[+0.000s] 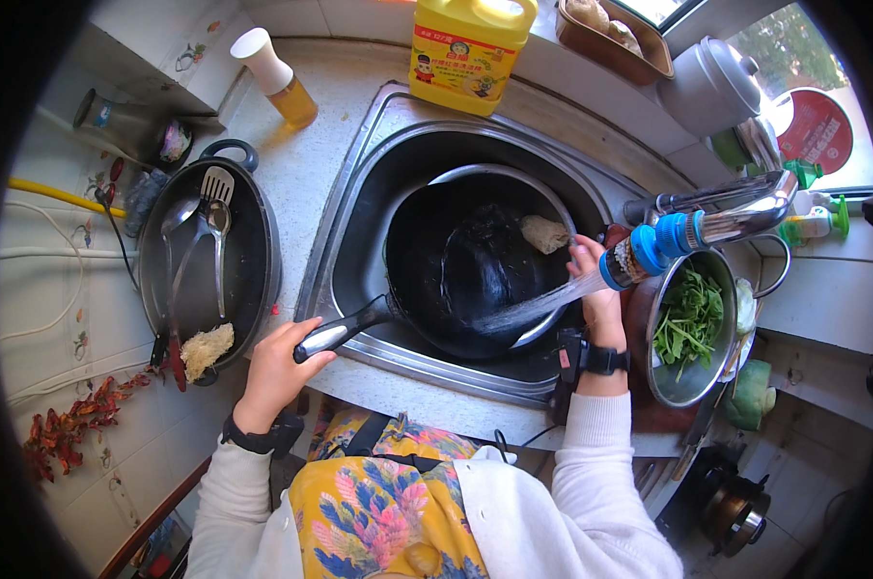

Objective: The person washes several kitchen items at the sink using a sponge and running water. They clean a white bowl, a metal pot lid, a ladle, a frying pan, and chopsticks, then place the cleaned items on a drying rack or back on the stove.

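Observation:
A black frying pan lies tilted over a round metal basin in the steel sink. My left hand grips the end of the pan's black and silver handle. Fingers of my right hand are at the right rim of the pan and basin, partly hidden behind the faucet's blue filter nozzle; what they hold is unclear. Water sprays from the nozzle into the pan. A loofah piece rests at the pan's upper right, near my right fingertips.
Left stands a large dark pan with a slotted turner, spoons and another loofah piece. Behind are an oil bottle and a yellow detergent jug. A metal bowl of leafy greens sits right of the sink.

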Available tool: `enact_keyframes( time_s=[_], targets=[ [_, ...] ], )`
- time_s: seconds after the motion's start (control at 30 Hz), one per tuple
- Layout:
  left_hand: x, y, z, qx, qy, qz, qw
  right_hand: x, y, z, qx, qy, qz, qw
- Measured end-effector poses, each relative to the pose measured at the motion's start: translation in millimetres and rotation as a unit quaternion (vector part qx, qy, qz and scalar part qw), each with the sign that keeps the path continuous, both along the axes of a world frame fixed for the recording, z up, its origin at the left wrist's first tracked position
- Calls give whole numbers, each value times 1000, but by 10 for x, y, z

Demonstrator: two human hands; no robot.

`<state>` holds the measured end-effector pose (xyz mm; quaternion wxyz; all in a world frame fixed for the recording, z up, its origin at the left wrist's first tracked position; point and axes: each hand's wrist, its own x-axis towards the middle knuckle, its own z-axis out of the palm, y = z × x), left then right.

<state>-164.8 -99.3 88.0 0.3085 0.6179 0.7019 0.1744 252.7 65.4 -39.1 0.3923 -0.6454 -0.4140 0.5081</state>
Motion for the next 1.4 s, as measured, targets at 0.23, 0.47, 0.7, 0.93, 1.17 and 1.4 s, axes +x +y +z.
enact_keyframes(
  time_s=[0.23,0.47,0.7,0.93,1.17,1.4],
  targets=[
    [-11,37,7,-12,-11,5,1000,145,273,260,179,125,-126,968],
    [52,36,27,-4,1,13,1000,-41,-68,939,256,235,-67,935],
    [68,16,38,-8,3,22,1000,-326,-131,1674,218,135,80,963],
    [82,-5,48,-9,0,35,999,-399,-44,1581,255,115,75,957],
    [71,-5,33,-2,-12,29,1000,-94,209,1011,344,-542,56,765],
    [69,3,37,-11,-8,27,1000,94,276,634,288,-377,10,881]
  ],
)
